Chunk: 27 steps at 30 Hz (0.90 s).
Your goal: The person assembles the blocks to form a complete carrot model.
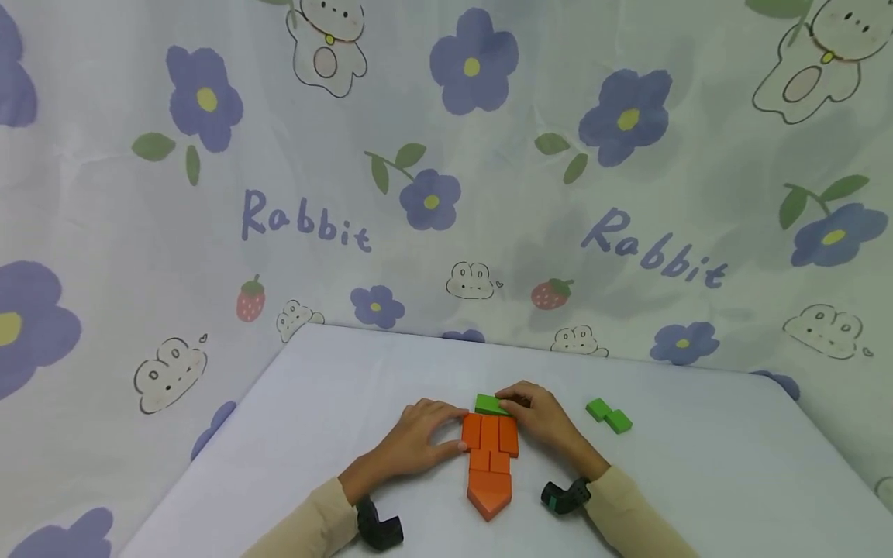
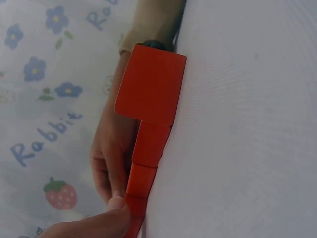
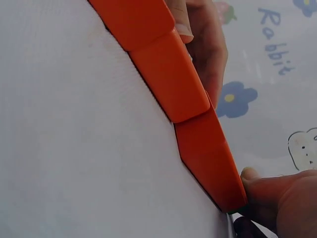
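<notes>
The white surface (image 1: 314, 418) is carrying a flat arrangement of smooth orange blocks (image 1: 480, 462) in front of me, its pointed end facing me. My left grip (image 1: 422, 438) is resting loosely along its left edge, thumb and index finger apart. My right grip (image 1: 537, 415) is pinching the right end of a green rectangular block (image 1: 487, 403) lying across the far end. I am judging it light, stiff and sturdy, slightly slippery; its short ends are offering the best hold, since orange blocks are crowding its near side. Two small green blocks (image 1: 618, 421) are lying farther right, out of the way.
</notes>
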Available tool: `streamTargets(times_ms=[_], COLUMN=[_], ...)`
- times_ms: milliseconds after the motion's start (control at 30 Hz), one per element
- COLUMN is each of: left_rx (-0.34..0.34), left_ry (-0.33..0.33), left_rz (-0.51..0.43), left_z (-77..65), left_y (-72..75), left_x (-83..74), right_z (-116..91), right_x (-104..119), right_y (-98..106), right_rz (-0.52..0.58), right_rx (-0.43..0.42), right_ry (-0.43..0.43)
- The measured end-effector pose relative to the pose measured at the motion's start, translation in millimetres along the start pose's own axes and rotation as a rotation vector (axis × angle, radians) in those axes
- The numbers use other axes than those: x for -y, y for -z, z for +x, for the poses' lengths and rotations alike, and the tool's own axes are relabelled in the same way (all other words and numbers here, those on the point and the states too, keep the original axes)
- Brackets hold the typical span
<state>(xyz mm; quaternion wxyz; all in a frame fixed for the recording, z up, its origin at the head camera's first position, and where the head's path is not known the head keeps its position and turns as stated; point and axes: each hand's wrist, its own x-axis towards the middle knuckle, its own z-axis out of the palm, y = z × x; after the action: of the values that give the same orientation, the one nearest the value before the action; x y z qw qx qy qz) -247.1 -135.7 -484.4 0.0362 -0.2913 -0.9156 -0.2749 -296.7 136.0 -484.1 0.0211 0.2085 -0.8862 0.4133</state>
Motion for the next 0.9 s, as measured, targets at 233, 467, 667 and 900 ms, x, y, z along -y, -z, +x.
streamTargets(times_ms=[233, 467, 667, 900], left_rx=[-0.017, -0.011, -0.027, -0.038], left_ry=[-0.014, 0.012, 0.003, -0.008], left_rz=[-0.001, -0.027, -0.018, -0.005], left_z=[4.4, -0.5, -1.7, -0.5], left_y=[1.7, -2.3, -4.8, -2.3], left_x=[0.1, 1.7, 2.0, -0.3], right_z=[0.1, -0.9, -2.2, -3.1], right_x=[1.7, -3.2, -4.4, -2.1], right_y=[3.5, 0.1, -1.9, -1.5], right_rz=[0.006, 0.009, 0.003, -0.007], right_rx=[0.006, 0.039, 0.022, 0.002], right_ry=[0.019, 0.019, 0.033, 0.037])
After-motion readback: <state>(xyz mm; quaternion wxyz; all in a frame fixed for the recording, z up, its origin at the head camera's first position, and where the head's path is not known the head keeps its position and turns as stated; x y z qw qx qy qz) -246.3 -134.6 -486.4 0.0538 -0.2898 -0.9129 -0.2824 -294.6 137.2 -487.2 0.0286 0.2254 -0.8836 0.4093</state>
